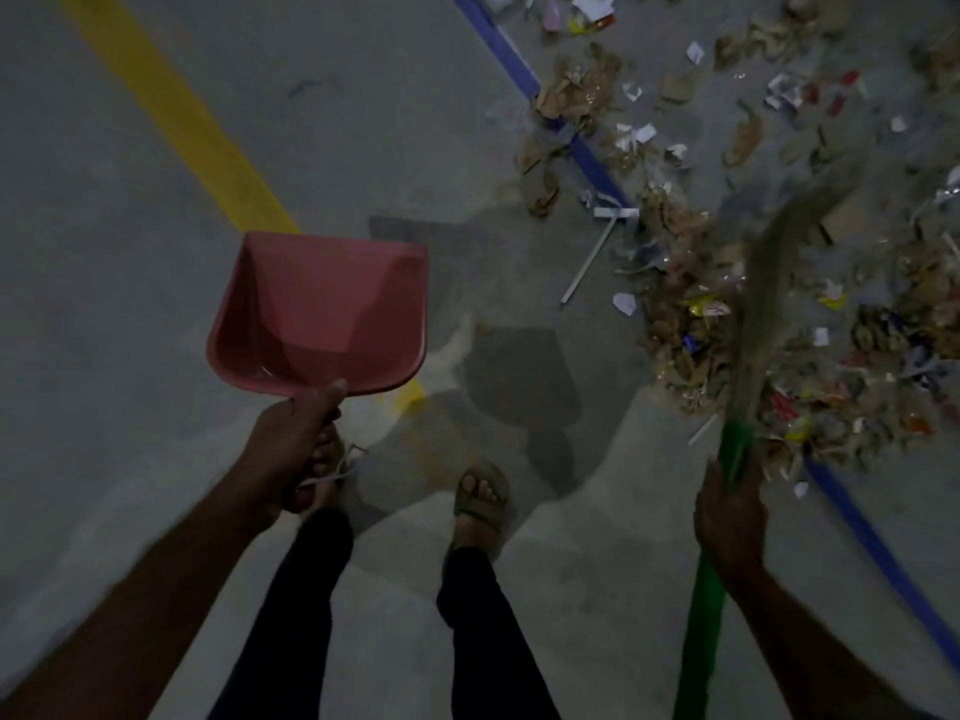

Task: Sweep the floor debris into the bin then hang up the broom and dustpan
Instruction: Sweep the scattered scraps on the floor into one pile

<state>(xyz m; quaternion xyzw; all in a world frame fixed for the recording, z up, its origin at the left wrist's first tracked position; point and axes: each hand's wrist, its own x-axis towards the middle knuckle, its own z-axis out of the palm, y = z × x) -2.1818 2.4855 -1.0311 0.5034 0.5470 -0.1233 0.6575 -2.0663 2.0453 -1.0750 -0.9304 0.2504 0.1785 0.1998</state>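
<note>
Ahead on the right, debris (727, 324) litters the floor (130, 226) across a blue line (592, 158); my broom (748, 356) brushes it, right hand (730, 517) wrapped round its green handle. Left hand (291, 459) grips the pink dustpan (322, 314), held above the floor, well left of the heap.

No legible text or labels anywhere.

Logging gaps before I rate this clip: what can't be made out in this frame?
- Bin: not in the head view, so its place is unknown.
- Broom bristles: motion-blurred over the debris pile; floor contact unclear.
- Debris pile: cut off by the top and right edges.
- Dustpan handle: hidden inside the left hand.
- Right hand fingers: wrapped behind the green handle, unseen.
</note>
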